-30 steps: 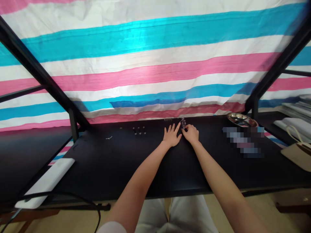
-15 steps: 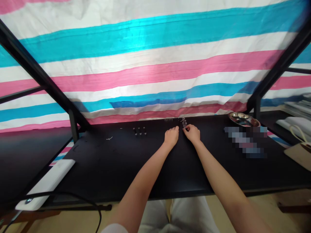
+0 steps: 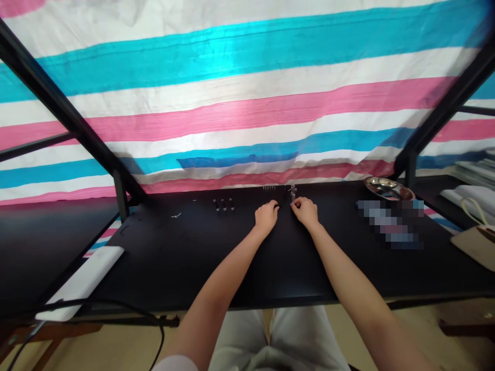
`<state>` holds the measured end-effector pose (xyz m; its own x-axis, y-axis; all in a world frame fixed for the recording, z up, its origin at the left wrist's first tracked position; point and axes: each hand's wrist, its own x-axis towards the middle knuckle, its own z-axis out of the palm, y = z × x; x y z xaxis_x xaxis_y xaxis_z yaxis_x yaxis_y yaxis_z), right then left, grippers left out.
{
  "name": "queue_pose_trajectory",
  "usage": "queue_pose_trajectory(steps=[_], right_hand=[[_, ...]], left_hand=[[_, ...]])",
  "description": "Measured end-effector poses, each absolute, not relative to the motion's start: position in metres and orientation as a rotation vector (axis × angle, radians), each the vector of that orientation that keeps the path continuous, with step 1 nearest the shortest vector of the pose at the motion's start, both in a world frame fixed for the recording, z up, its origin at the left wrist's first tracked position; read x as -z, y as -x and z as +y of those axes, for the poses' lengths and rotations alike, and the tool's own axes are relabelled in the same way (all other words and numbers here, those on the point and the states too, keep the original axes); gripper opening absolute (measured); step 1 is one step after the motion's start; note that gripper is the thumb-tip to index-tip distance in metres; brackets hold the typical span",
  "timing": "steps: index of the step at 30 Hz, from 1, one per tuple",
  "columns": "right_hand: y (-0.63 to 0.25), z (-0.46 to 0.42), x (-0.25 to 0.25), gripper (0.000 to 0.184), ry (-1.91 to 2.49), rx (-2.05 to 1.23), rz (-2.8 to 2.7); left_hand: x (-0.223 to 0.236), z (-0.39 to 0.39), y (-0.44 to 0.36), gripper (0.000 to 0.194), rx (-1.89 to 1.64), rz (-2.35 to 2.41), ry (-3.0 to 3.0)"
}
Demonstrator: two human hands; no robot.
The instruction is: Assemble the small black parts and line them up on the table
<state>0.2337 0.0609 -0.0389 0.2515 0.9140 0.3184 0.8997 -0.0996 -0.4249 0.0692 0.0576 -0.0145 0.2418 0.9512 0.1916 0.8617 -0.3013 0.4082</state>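
Observation:
My left hand (image 3: 266, 216) is over the far middle of the black table (image 3: 185, 268), its fingers pinched. A small dark piece seems to show at its fingertips, too small to name. A short gap separates it from my right hand (image 3: 307, 212), whose thumb and forefinger are closed together at the near end of a row of small greyish pieces (image 3: 293, 191). What the right fingertips pinch, if anything, is hidden. Behind the left hand, a row of small metallic pieces (image 3: 269, 188) lies near the back edge. Three small black cylinders (image 3: 223, 204) with pale ends stand farther left.
A round metal dish (image 3: 390, 189) sits at the back right, with a blurred-out patch (image 3: 389, 224) in front. White thread-like scraps (image 3: 176, 215) lie on the left. A white power strip (image 3: 83, 281) and black cable (image 3: 116, 305) occupy the left edge. Striped sheeting (image 3: 240, 118) hangs behind.
My left hand has moved left and slightly toward me, widening the gap between the hands. The right hand stays by the greyish pieces. The view has shifted slightly.

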Motion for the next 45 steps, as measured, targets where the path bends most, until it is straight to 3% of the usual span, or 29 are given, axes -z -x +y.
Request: queue_pose_trajectory(steps=[9,16,36,45], right_hand=[[-0.206,0.036,0.019,0.008,1.784,0.1,-2.022],[-0.185,0.025,0.01,0.01,1.63,0.142,-2.143],[-0.177,0.015,0.003,0.009,1.565,0.321,-2.231],[-0.171,0.013,0.003,0.016,1.298,0.268,-2.301]], left_hand=[[0.023,0.05,-0.019,0.015,-1.086,1.285,-1.885],[0.028,0.038,-0.002,0.02,-1.217,1.12,-1.506],[0.017,0.02,-0.002,0.026,-1.21,1.119,-1.527],[0.024,0.02,-0.002,0.026,-1.236,1.019,-1.614]])
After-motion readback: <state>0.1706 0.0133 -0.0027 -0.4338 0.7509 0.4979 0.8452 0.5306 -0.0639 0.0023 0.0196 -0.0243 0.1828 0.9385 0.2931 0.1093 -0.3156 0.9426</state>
